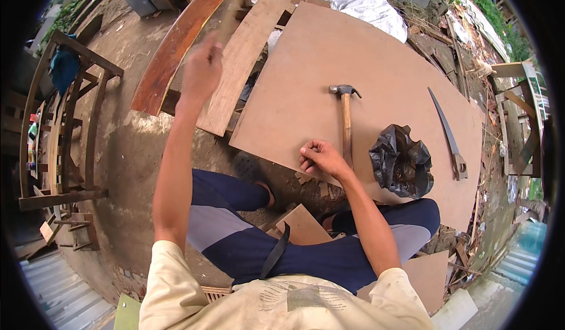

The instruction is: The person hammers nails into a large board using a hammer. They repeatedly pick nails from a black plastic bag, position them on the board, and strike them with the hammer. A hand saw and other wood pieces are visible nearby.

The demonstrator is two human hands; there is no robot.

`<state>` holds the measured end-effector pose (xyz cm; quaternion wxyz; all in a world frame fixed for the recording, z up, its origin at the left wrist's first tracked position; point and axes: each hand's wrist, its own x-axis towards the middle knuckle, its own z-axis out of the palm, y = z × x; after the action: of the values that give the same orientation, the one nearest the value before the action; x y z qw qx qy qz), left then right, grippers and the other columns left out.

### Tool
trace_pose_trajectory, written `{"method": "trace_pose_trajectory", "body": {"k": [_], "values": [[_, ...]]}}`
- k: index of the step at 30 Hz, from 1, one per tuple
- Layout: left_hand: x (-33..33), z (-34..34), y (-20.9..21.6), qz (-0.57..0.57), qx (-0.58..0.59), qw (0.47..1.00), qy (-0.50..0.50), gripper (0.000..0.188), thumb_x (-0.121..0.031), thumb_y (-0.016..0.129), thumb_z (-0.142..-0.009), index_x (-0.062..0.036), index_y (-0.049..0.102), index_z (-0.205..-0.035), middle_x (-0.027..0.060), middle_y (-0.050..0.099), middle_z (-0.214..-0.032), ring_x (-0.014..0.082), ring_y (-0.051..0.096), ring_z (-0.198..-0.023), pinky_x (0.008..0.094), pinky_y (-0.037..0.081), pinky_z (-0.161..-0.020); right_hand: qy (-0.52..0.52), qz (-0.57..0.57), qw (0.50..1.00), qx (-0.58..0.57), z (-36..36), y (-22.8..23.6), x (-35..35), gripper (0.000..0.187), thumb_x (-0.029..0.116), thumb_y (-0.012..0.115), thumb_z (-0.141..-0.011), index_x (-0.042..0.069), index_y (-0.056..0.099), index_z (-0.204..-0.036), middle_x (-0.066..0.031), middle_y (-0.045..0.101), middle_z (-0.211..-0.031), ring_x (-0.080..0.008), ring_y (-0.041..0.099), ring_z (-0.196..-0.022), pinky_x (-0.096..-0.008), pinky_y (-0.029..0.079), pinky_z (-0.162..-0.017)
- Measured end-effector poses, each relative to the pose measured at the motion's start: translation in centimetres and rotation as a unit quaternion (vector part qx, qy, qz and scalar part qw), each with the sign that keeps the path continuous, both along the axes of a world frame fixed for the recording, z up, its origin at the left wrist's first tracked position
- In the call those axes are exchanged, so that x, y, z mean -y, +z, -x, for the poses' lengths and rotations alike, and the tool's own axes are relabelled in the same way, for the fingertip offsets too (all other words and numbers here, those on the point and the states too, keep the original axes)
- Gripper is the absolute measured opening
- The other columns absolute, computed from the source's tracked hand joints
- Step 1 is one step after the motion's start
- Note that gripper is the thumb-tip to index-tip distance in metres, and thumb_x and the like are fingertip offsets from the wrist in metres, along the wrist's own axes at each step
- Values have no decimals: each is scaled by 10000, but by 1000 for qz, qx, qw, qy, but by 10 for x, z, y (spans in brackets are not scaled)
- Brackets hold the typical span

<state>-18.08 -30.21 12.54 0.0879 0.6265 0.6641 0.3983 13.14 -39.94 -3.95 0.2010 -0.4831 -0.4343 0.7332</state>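
Observation:
My left hand (202,68) is raised and blurred over a long wooden plank (244,53), with fingers loosely curled and nothing visibly in it. A large brown hardboard sheet (365,59) lies on the ground, and my right hand (321,158) rests on its near edge with fingers curled, right next to the wooden handle of a claw hammer (346,115) lying on that sheet. Whether the right hand pinches something small is hidden. To the right of the hammer on the sheet sit a crumpled black plastic bag (401,162) and a curved handsaw (447,133).
A curved reddish wooden board (176,41) lies left of the plank. A wooden frame structure (65,124) stands at the far left. White sheeting (359,0) lies beyond the hardboard. Wood scraps and debris (471,41) litter the right side. A small board piece (303,224) sits between my knees.

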Motion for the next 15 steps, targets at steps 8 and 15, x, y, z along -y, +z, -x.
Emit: {"method": "trace_pose_trajectory", "body": {"k": [8, 15], "values": [[61, -38, -83, 175, -100, 936, -288, 290, -219, 621, -983, -39, 720, -1188, 210, 720, -1015, 370, 689, -938, 431, 537, -815, -159, -79, 979, -100, 12, 18, 0, 198, 264, 649, -1019, 74, 598, -1027, -59, 675, -1048, -181, 704, -942, -321, 610, -681], [106, -56, -88, 177, -67, 948, -255, 299, -294, 694, -942, -56, 754, -1114, 149, 723, -916, 358, 683, -878, 420, 544, -786, -229, -64, 965, -107, 20, 23, -8, 150, 208, 660, -1010, 67, 617, -981, -38, 640, -978, -183, 686, -946, -317, 629, -778]]}}
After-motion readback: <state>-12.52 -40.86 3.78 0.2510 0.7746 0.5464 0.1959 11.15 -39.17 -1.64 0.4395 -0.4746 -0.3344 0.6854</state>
